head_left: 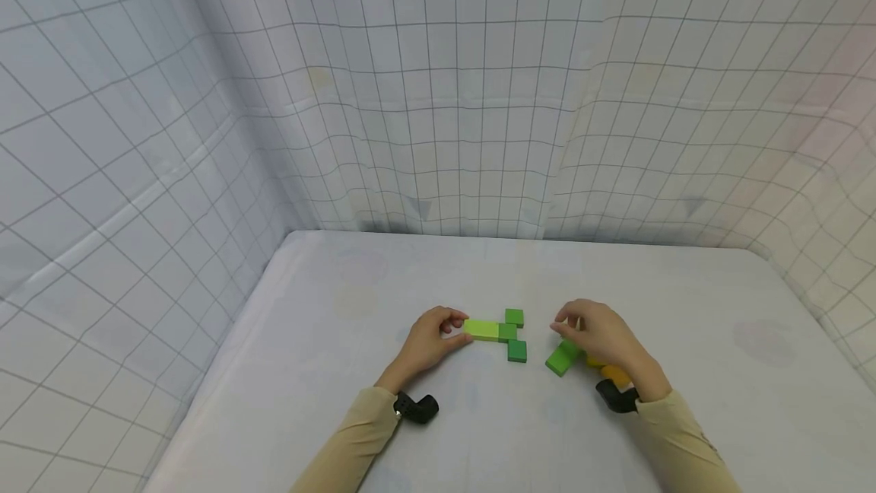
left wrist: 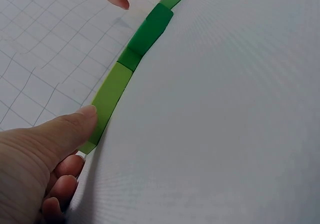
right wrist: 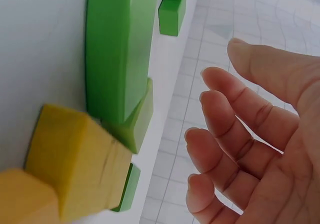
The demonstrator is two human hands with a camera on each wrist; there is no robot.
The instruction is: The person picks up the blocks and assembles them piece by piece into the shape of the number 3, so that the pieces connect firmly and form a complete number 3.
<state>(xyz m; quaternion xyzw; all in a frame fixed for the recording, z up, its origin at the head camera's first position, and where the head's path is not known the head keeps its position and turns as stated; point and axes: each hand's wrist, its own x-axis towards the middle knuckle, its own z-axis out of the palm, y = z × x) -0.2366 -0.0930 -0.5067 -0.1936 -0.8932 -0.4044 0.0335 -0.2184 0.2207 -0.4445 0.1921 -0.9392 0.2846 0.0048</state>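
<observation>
A lime-green oblong block (head_left: 482,330) lies flat on the table, pinched at its left end between the thumb and fingers of my left hand (head_left: 430,339). Against its right end sits a small green block (head_left: 508,332). Two more squares, a green block (head_left: 515,316) behind and a darker green block (head_left: 517,351) in front, stand at that block's corners. My right hand (head_left: 602,332) hovers with loosely bent fingers and nothing between them. Below it lies a longer green block (right wrist: 115,54), beside a light green block (right wrist: 140,121) and a yellow block (right wrist: 75,159).
Close to my right wrist lies an orange-yellow block (head_left: 614,376). Another small green piece (right wrist: 129,188) shows past the yellow block in the right wrist view. The white table (head_left: 328,417) meets grid-patterned cloth (head_left: 438,135) at the back and sides.
</observation>
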